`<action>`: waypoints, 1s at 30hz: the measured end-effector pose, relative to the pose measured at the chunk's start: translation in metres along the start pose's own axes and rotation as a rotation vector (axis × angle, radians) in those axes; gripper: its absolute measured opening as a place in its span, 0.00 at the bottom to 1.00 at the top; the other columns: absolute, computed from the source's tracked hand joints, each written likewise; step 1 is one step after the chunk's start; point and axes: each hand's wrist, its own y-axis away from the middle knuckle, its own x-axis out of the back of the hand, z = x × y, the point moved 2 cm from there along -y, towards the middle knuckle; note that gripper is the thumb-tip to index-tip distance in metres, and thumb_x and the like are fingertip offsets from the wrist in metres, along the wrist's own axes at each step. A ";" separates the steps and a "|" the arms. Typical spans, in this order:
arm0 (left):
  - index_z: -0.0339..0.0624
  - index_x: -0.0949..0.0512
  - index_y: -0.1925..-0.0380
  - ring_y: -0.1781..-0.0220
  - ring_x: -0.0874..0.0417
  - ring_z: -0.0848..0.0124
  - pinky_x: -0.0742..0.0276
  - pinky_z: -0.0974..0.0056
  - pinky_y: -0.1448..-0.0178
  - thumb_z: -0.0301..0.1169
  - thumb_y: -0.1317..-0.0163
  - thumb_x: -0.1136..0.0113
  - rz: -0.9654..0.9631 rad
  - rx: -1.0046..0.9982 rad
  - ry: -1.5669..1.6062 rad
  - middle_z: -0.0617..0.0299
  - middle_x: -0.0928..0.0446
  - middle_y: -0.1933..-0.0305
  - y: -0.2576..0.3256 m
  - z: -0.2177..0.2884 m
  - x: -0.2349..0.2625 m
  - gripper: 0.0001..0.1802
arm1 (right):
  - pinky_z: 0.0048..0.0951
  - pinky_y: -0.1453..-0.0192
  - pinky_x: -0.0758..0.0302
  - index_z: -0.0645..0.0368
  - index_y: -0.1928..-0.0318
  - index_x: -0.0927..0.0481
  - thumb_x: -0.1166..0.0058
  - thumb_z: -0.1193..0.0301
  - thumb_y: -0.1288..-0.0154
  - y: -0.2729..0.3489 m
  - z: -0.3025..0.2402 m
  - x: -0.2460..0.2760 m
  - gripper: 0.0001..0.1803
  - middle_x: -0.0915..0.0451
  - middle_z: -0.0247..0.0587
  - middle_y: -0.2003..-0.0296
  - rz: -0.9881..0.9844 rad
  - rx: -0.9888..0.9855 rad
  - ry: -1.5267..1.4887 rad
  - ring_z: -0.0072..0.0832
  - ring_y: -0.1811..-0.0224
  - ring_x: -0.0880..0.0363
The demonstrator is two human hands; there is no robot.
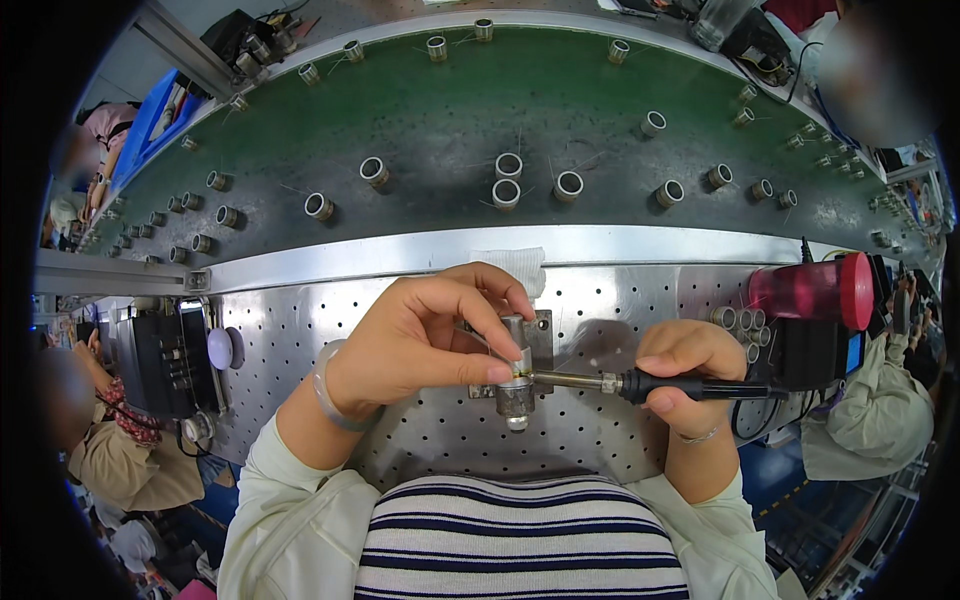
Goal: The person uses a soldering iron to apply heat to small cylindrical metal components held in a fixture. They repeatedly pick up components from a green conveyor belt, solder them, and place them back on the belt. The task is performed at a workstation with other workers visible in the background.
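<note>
A soldering iron (665, 386) with a black handle and a metal shaft is gripped in my right hand (695, 365). It lies nearly level, its tip pointing left against a small metal cylinder (516, 398). That cylinder sits on a metal fixture (541, 345) in front of me. From the left, my left hand (440, 325) reaches over, thumb and index finger closed at the cylinder's side, close to the iron's tip. Whatever those two fingertips pinch is too small to make out. The other left fingers curl behind the cylinder.
Beyond the perforated metal bench (420, 440) runs a green conveyor belt (440, 110) carrying several metal rings with thin wires. A pink jar (800, 292) stands right, beside more rings (745, 325) and a black box (812, 352). Another black device (160, 365) is at left. People sit on both sides.
</note>
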 end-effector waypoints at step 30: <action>0.39 0.16 0.71 0.46 0.23 0.63 0.28 0.62 0.41 0.17 0.54 0.29 -0.113 -0.121 -0.065 0.45 0.27 0.47 -0.003 -0.002 0.005 0.09 | 0.24 0.75 0.30 0.68 0.67 0.20 0.31 0.79 0.55 -0.004 -0.006 0.000 0.13 0.21 0.44 0.77 -0.046 0.068 0.111 0.30 0.79 0.23</action>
